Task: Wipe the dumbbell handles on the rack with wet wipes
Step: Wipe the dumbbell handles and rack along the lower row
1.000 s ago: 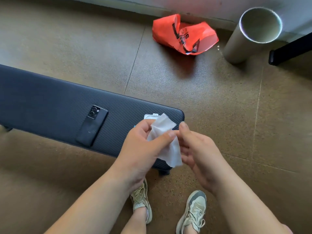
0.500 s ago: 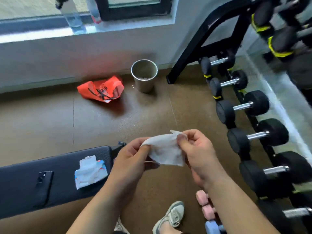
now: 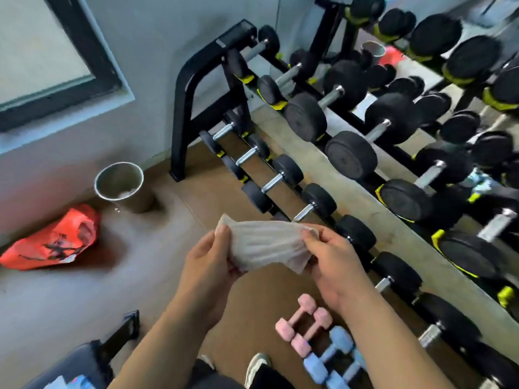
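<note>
A white wet wipe (image 3: 266,247) is stretched out between both hands at chest height. My left hand (image 3: 209,265) pinches its left edge and my right hand (image 3: 334,261) pinches its right edge. Just beyond and to the right stands the black dumbbell rack (image 3: 196,77). Its tiers hold several black dumbbells with bare metal handles (image 3: 273,182). The nearest lower-tier handle (image 3: 304,212) lies just past the wipe. Neither hand touches the rack.
Pink dumbbells (image 3: 302,324) and blue dumbbells (image 3: 331,360) lie on the floor near my feet. A metal bin (image 3: 123,186) and an orange bag (image 3: 53,240) sit by the wall on the left. The bench end (image 3: 84,363) with the wipes pack is at lower left.
My view has swung from the bench up and right to the rack. Both hands have spread the wipe wider between them and carried it closer to the lower dumbbells.
</note>
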`<state>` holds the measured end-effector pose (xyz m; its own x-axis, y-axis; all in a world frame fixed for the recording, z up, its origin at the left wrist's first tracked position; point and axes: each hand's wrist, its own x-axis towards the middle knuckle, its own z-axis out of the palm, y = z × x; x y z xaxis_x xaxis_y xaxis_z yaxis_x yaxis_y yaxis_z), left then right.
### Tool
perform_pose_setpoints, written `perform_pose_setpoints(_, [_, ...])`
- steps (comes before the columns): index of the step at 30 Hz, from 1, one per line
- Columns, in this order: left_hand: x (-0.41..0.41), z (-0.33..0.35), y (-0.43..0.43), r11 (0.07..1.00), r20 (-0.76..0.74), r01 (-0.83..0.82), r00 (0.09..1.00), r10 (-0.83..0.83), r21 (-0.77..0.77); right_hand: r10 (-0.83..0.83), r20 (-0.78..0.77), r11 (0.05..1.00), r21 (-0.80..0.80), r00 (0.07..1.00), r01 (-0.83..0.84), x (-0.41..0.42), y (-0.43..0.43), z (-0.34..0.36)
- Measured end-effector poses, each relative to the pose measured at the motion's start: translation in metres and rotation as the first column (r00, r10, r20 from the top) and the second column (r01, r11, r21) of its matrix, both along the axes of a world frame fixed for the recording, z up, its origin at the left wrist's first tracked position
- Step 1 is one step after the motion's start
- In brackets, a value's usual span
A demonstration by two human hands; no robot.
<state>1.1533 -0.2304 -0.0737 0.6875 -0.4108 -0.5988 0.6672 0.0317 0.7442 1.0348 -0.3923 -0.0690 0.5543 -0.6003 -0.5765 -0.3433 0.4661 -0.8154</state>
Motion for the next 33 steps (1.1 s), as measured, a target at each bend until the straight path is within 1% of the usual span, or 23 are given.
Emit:
perform_pose_setpoints(2, [0.013,0.001,-0.014,0.999,0.028,0.027,0.999,-0.028,0.024,-0.033,0.036,0.997,0.064,0.999,0.03,0.005,-0.01,0.008])
perform_pose_setpoints(4, [0.032,0.004,-0.027,0.999,0.032,0.036,0.999,-0.037,0.026,-0.035,0.067,0.997,0.071,0.997,0.03,0.017,-0.018,0.015])
perform_pose_setpoints(6, [0.055,0.007,-0.041,0.996,0.028,0.09,0.995,-0.091,0.027,-0.03,0.045,0.999,-0.031,0.999,0.032,0.034,-0.024,0.016])
perform_pose_setpoints(8, [0.078,0.014,-0.057,0.97,0.014,0.244,0.97,-0.243,-0.017,-0.052,-0.024,0.982,-0.185,0.998,0.047,0.057,-0.032,0.016])
perform_pose_setpoints(10, [0.101,0.024,-0.075,0.887,-0.011,0.452,0.89,-0.455,-0.099,-0.117,-0.051,0.955,-0.28,0.992,0.098,0.082,-0.045,0.019])
perform_pose_setpoints(11, [0.111,0.029,-0.086,0.838,-0.006,0.533,0.843,-0.537,-0.121,-0.154,-0.052,0.939,-0.318,0.987,0.13,0.093,-0.053,0.023])
perform_pose_setpoints(12, [0.12,0.035,-0.097,0.805,-0.003,0.579,0.811,-0.585,-0.131,-0.194,-0.055,0.922,-0.351,0.98,0.163,0.101,-0.061,0.028])
perform_pose_setpoints(14, [0.135,0.041,-0.121,0.787,-0.021,0.601,0.792,-0.61,-0.141,-0.282,-0.059,0.894,-0.38,0.958,0.239,0.111,-0.078,0.038])
perform_pose_setpoints(16, [0.147,0.045,-0.149,0.776,-0.029,0.615,0.781,-0.624,-0.142,-0.338,-0.081,0.871,-0.404,0.938,0.279,0.113,-0.094,0.045])
perform_pose_setpoints(19, [0.152,0.053,-0.201,0.726,0.027,0.672,0.736,-0.676,-0.147,-0.445,-0.139,0.828,-0.441,0.885,0.347,0.103,-0.118,0.051])
perform_pose_setpoints(21, [0.146,0.056,-0.236,0.651,-0.041,0.735,0.657,-0.753,-0.189,-0.515,-0.125,0.79,-0.453,0.848,0.413,0.092,-0.137,0.052])
perform_pose_setpoints(22, [0.14,0.058,-0.253,0.604,-0.107,0.775,0.595,-0.796,-0.187,-0.555,-0.113,0.766,-0.456,0.824,0.453,0.085,-0.148,0.052])
perform_pose_setpoints(24, [0.126,0.057,-0.283,0.509,-0.221,0.852,0.477,-0.851,-0.12,-0.614,-0.084,0.717,-0.475,0.785,0.51,0.068,-0.172,0.052])
perform_pose_setpoints(25, [0.118,0.055,-0.298,0.481,-0.244,0.872,0.449,-0.86,-0.088,-0.632,-0.082,0.699,-0.491,0.771,0.521,0.059,-0.186,0.052])
perform_pose_setpoints(26, [0.112,0.052,-0.313,0.48,-0.242,0.874,0.452,-0.858,-0.069,-0.643,-0.09,0.686,-0.509,0.761,0.519,0.049,-0.201,0.051])
perform_pose_setpoints(28, [0.101,0.047,-0.348,0.538,-0.186,0.842,0.522,-0.832,-0.04,-0.644,-0.11,0.689,-0.515,0.757,0.511,0.031,-0.234,0.044])
perform_pose_setpoints(30, [0.091,0.047,-0.384,0.599,-0.054,0.8,0.599,-0.799,0.019,-0.633,-0.112,0.712,-0.474,0.766,0.518,0.018,-0.269,0.033])
perform_pose_setpoints(32, [0.081,0.049,-0.421,0.613,0.108,0.777,0.604,-0.79,0.141,-0.62,-0.137,0.745,-0.413,0.773,0.524,0.009,-0.304,0.02])
perform_pose_setpoints(33, [0.076,0.05,-0.439,0.621,0.154,0.76,0.601,-0.784,0.192,-0.61,-0.164,0.762,-0.388,0.775,0.518,0.006,-0.321,0.014])
